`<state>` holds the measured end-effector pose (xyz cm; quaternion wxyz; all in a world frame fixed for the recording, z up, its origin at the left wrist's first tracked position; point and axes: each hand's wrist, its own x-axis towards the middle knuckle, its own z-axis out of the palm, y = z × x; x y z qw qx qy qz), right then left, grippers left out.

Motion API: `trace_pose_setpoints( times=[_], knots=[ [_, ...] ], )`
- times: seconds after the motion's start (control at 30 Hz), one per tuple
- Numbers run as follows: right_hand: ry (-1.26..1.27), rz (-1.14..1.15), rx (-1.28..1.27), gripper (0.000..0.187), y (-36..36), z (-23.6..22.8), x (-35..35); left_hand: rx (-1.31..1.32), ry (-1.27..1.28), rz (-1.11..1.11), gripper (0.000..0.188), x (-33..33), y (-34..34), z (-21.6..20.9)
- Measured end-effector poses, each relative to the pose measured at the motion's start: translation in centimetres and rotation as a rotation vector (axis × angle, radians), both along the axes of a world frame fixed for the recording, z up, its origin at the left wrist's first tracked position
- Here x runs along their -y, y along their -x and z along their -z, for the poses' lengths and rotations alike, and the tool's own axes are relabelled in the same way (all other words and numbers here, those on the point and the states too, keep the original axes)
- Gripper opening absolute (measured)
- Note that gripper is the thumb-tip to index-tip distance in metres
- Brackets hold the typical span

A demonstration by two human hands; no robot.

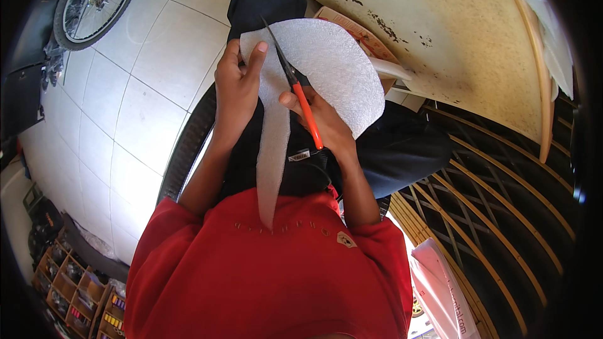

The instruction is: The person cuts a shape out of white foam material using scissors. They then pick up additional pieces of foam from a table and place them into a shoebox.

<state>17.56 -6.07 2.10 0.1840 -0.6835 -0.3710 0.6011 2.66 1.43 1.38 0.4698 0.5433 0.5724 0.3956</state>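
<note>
A rounded sheet of white, foam-like material (336, 56) lies over my lap, its right edge cut in a curve. My left hand (239, 81) pinches the sheet near its upper left corner, thumb on top. In my right hand (326, 119) is a pair of scissors (304, 107) with an orange-red handle and dark blades. The blades lie across the sheet, tips pointing up and left past its far edge. From the sheet's left part a long, narrowing strip (271, 163) hangs down toward my red shirt. My right fingers are partly hidden under the scissors and sheet.
A worn, cream-coloured panel (440, 44) stands at the upper right, with dark slatted bars (496, 176) below it. Pale floor tiles (144, 75) stretch to the left. A bicycle wheel (97, 0) is at the upper left, and a compartmented wooden box (69, 282) at the lower left.
</note>
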Motion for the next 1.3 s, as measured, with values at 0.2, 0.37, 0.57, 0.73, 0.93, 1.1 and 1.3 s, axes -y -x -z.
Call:
trace_pose_setpoints(
  times=[0.2,0.37,0.57,0.73,0.93,1.1,1.3],
  knots=[
    [0.116,-0.062,0.07,0.101,-0.9,-0.8,0.0,0.055,-0.012,-0.038,0.022,0.3,-1.5,0.2],
    [-0.074,-0.06,0.11,0.083,-1.1,0.5,-1.1,-0.08,-0.066,0.102,0.02,0.4,-1.1,1.1],
    [-0.245,0.194,-0.091,0.072,-0.7,2.6,-2.8,-0.07,0.034,0.257,0.019,2.6,-1.0,0.8],
    [-0.252,0.318,-0.265,0.044,0.5,0.9,-0.5,0.025,-0.058,0.07,0.02,1.5,-0.2,0.0],
    [-0.429,0.498,-0.193,0.021,0.8,0.9,2.4,0.179,-0.052,0.216,0.03,2.1,-2.1,-0.7],
    [-0.69,0.912,-0.127,0.016,-1.4,1.3,3.0,0.271,0.291,0.665,0.031,4.5,-2.3,-1.6],
    [-0.676,0.968,-0.342,0.025,-5.9,3.0,5.2,0.461,-0.114,0.464,0.056,1.6,-3.6,-11.0]
  ],
)
